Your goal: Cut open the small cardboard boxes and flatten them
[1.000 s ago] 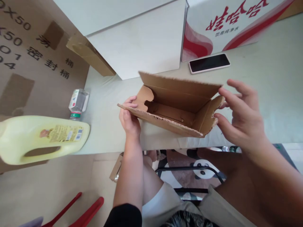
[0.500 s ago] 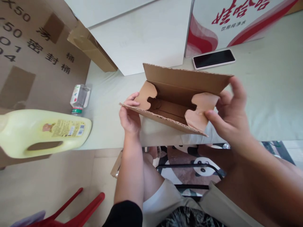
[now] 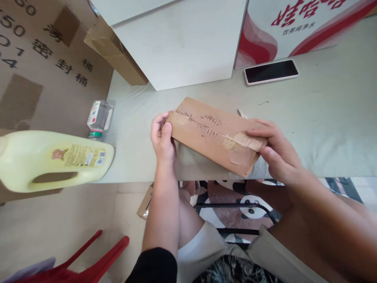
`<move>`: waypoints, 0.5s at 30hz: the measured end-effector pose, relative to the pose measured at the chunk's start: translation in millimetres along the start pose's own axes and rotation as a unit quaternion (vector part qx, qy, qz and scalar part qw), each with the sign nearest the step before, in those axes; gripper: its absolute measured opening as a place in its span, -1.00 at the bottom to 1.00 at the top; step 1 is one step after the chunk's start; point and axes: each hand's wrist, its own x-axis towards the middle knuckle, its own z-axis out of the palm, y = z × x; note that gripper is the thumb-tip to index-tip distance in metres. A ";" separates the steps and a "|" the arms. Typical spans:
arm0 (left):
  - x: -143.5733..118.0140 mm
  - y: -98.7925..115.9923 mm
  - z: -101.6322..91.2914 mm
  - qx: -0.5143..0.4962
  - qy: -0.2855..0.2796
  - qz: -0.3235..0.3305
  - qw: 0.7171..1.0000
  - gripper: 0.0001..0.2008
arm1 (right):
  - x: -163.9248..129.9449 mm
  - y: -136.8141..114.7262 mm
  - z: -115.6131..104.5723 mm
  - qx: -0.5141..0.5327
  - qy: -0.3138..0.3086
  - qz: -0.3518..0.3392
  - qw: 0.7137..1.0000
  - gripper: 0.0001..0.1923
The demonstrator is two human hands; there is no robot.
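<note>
While both hands, left hand [image 3: 161,137] and right hand [image 3: 277,151], clasp the cardboard box [image 3: 216,133], its inside (closed) is hidden.

Brown cardboard box [image 3: 213,135], pale yellow jug [image 3: 53,161], perhaps greyish-green tablecloth [image 3: 324,129].

Two hands are in view, the left hand [image 3: 161,137] and the right hand [image 3: 278,151], and between them one small brown cardboard box [image 3: 216,135]. The desk [image 3: 324,129] carries one phone [image 3: 271,71], one white box [image 3: 179,43], one red-and-white printed carton [image 3: 294,27] and one small clear bottle [image 3: 99,120]. To the left are one pale yellow jug [image 3: 50,161], one large brown carton with black characters [image 3: 44,70], and one red chair [image 3: 97,263] at the lower edge.
</note>
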 end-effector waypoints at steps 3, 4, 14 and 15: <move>3.5 2.4 -3.5 0.044 -0.012 0.035 0.998 -0.57 | -1.0 -2.0 -0.1 -0.018 -0.007 -0.006 1.000 -0.66; 4.5 4.5 -4.9 0.061 -0.014 0.042 0.997 -0.61 | -1.3 -2.6 -0.1 -0.019 -0.009 -0.011 1.000 -0.66; 5.9 28.6 -18.5 0.140 -0.059 0.037 0.988 -0.73 | -6.6 -15.5 -3.1 0.018 -0.141 -0.088 0.986 -0.45; 6.6 28.9 -19.1 0.134 -0.046 0.020 0.990 -0.75 | -7.4 -16.2 -3.6 0.027 -0.139 -0.085 0.986 -0.39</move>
